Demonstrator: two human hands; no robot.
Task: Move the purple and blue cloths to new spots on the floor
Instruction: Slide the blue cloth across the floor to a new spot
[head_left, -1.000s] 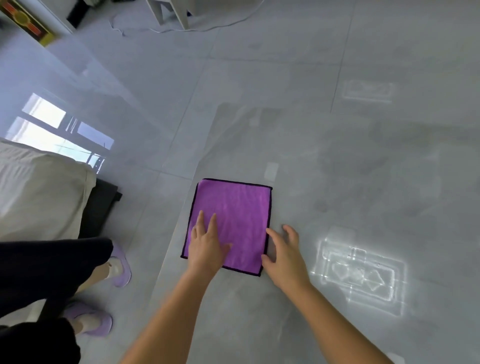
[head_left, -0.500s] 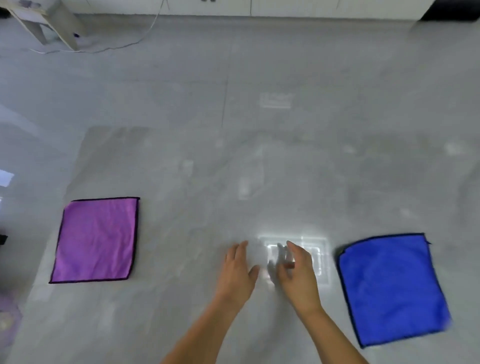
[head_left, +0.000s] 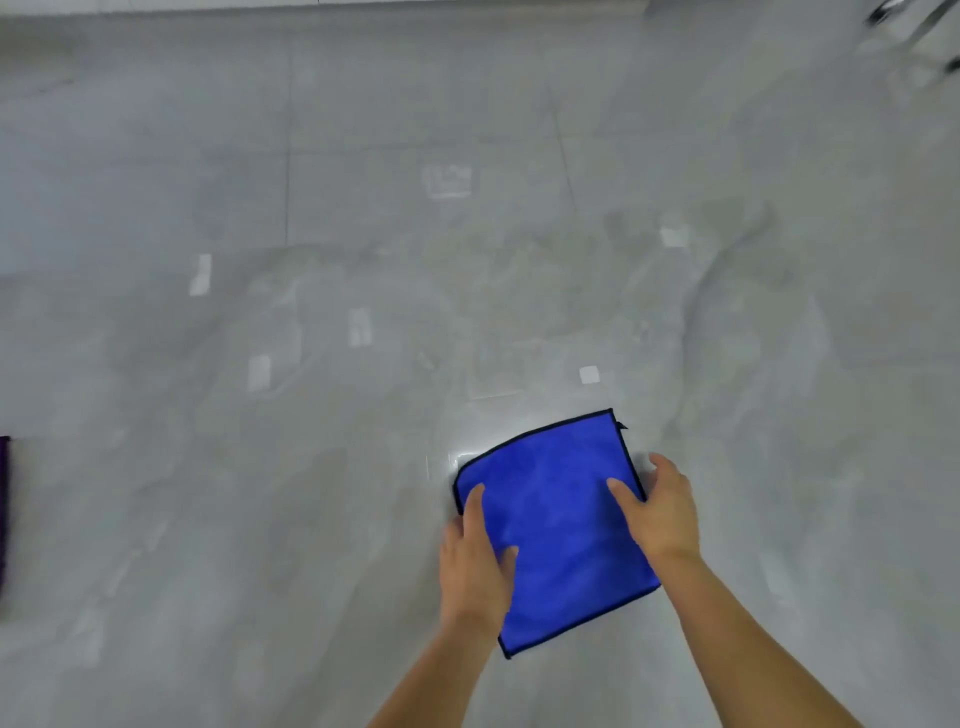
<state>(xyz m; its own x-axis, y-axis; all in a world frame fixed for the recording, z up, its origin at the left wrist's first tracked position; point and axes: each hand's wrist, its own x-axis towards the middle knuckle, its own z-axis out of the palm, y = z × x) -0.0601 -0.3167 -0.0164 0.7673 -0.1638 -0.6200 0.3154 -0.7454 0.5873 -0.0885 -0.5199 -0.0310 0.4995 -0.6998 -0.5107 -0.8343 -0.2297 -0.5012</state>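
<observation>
Floor (head_left: 363, 156) of glossy grey tile fills your view, with pale reflections scattered across it. Your blue cloth (head_left: 556, 525), folded into a rough square with a dark stitched edge, lies flat on the tile in the lower middle, turned slightly so one corner points up and to the right. Your left hand (head_left: 475, 556) rests on the cloth's left edge, fingers spread loosely and laid flat over the fabric, not gripping it as far as the view shows. Your right hand (head_left: 657, 512) sits at the cloth's right edge, fingers wide apart, the thumb on the blue fabric and the other fingers beyond the edge over the tile; you cannot tell whether it pinches the hem. Your purple cloth (head_left: 4, 514) shows only as a dark sliver at the far left edge, well apart from the blue one. No containers appear in your view.
</observation>
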